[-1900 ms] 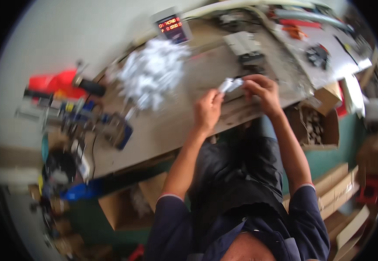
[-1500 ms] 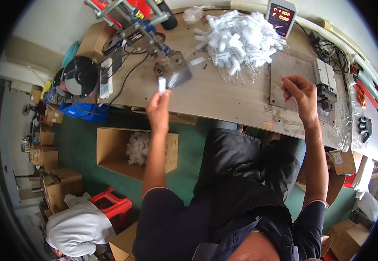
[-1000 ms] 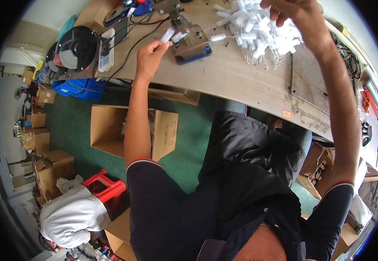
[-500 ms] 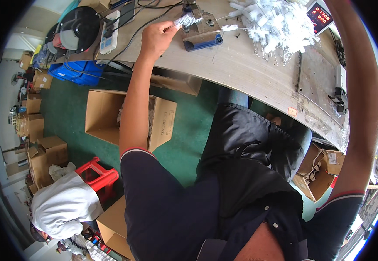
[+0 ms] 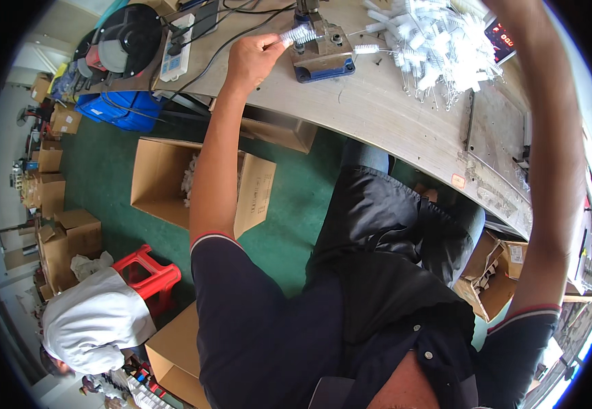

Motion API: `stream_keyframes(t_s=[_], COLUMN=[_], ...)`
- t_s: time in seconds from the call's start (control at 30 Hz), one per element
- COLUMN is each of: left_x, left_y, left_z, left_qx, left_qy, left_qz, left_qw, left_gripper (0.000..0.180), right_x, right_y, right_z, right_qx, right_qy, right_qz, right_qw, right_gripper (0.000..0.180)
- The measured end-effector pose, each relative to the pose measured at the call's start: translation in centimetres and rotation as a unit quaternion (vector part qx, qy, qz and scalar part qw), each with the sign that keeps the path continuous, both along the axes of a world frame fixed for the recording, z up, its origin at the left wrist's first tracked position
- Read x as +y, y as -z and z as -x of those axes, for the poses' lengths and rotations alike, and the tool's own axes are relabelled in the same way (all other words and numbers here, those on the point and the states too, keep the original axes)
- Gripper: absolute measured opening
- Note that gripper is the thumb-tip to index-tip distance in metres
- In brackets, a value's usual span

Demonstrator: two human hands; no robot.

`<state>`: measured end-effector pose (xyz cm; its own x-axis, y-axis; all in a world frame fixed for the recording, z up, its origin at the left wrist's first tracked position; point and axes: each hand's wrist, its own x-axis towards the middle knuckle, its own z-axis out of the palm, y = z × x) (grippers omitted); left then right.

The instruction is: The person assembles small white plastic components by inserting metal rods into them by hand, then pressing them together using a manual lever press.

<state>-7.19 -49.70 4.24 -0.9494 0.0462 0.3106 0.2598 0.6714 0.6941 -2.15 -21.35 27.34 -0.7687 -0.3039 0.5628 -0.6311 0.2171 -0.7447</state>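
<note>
My left hand [image 5: 254,60] reaches out over the wooden workbench [image 5: 391,129] and pinches a small white bristle brush [image 5: 297,34] by its end. The brush lies against a blue-based metal fixture [image 5: 323,58] on the bench. Another white brush [image 5: 366,49] sticks out on the fixture's right side. A big pile of white brushes [image 5: 436,44] lies further right. My right arm [image 5: 548,157] stretches up past the top of the picture; its hand is out of the frame.
A black tape reel [image 5: 129,37] and a white power strip [image 5: 176,51] sit at the bench's left end. An open cardboard box [image 5: 194,184] holding white brushes stands on the green floor. A red stool [image 5: 149,276], more boxes and another person in white [image 5: 95,324] are at lower left.
My left hand carried one brush leftwards along the bench and now holds it at the blue fixture. My right hand went to the brush pile, then rose out of the picture.
</note>
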Motion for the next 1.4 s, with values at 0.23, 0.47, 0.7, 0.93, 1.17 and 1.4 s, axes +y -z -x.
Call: stream_keyframes(t_s=[0.23,0.47,0.7,0.93,1.17,1.4], left_x=[0.1,0.1,-0.1,-1.5,-1.4,-1.6], left_y=[0.4,-0.1,-0.1,-0.6,-1.4,-2.2], left_z=[0.1,-0.1,0.0,0.3,0.4,1.0], left_qx=[0.021,0.003,-0.034,-0.105,-0.157,-0.214], left_qy=[0.012,0.005,0.011,0.086,0.088,0.111], left_qz=[-0.006,0.035,-0.024,-0.112,-0.126,-0.143], left_qw=[1.000,0.999,0.999,0.984,0.976,0.960], left_gripper=[0.028,0.025,0.026,0.027,0.033,0.035], right_x=[1.6,2.1,0.6,2.1,1.2,1.6], right_y=[8.3,15.0,18.7,11.2,10.5,11.1], right_z=[-1.5,-1.2,-1.0,-0.9,-1.5,-0.7], right_qx=[0.154,0.290,0.275,0.275,0.289,0.333], right_qy=[-0.098,-0.033,-0.001,-0.071,-0.064,-0.063], right_qz=[-0.019,-0.101,-0.115,-0.072,-0.027,-0.079], right_qw=[0.983,0.951,0.955,0.956,0.955,0.937], right_gripper=[0.015,0.021,0.019,0.024,0.026,0.021])
